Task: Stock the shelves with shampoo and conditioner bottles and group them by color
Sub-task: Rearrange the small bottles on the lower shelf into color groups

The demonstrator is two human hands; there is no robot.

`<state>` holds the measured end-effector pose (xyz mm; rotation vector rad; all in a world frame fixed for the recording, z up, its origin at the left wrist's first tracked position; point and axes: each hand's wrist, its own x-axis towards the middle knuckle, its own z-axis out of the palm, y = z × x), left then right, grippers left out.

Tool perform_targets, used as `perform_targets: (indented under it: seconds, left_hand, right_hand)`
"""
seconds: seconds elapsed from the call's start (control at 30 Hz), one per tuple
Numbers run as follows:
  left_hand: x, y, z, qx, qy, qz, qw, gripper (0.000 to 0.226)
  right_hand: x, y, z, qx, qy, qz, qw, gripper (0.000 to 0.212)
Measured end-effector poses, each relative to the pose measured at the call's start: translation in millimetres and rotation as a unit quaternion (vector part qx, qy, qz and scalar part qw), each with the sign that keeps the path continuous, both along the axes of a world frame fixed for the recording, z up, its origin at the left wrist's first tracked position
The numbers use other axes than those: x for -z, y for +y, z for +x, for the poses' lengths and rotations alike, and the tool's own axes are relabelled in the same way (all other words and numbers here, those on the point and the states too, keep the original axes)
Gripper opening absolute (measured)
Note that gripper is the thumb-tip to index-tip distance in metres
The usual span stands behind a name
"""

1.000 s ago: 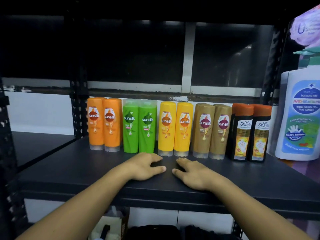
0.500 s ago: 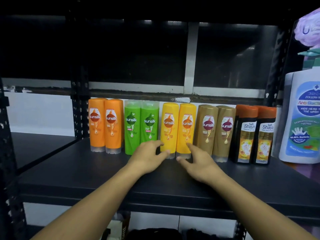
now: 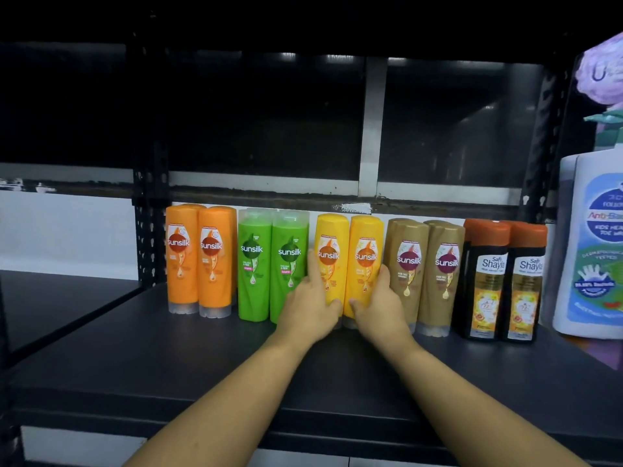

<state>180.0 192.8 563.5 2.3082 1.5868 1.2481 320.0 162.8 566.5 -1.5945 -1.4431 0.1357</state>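
Dark metal shelf (image 3: pixel 168 365), bottles upright in one row. My left grip (image 3: pixel 312 306) clasps the left yellow bottle (image 3: pixel 332 251), my right grip (image 3: pixel 377 308) the right yellow bottle (image 3: pixel 365 254); both stand on the shelf. Left of the yellow pair: green bottles (image 3: pixel 254 264), then orange bottles (image 3: pixel 182 257). Right of it: brown bottles (image 3: pixel 406 261), then black bottles (image 3: pixel 485 281).

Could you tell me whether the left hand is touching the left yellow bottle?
Touching: the head view shows the left hand gripping the left yellow bottle.

The left hand (image 3: pixel 310 310) grips the left yellow bottle (image 3: pixel 332 241), the right hand (image 3: pixel 379 310) the right yellow bottle (image 3: pixel 366 242).
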Motion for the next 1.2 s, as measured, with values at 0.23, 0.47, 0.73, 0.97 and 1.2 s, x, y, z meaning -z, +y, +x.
perform_targets:
  seconds: [0.23,0.47,0.73,0.97,1.2]
  left_hand:
    - [7.5,6.5,1.4,-0.010,0.019,-0.005,1.000,0.110]
    - [11.0,7.1,3.0,-0.016,0.025,-0.001,1.000,0.107]
    - [11.4,3.3,4.5,-0.016,0.017,-0.008,1.000,0.105]
    - [7.6,2.7,-0.9,-0.063,0.061,0.009,0.996,0.083]
    - [5.8,-6.4,-13.4,-0.026,-0.001,0.112,0.993,0.029]
  right_hand:
    - [12.0,8.6,1.6,0.035,-0.062,0.029,0.997,0.092]
    - [15.2,7.9,0.5,0.044,-0.093,0.030,0.994,0.097]
    - [18.3,5.2,2.9,0.035,-0.095,0.034,0.994,0.093]
    - [17.2,1.6,4.3,0.047,-0.116,0.017,0.992,0.086]
    - [15.5,-21.5,13.0,0.051,-0.147,0.014,0.988,0.032]
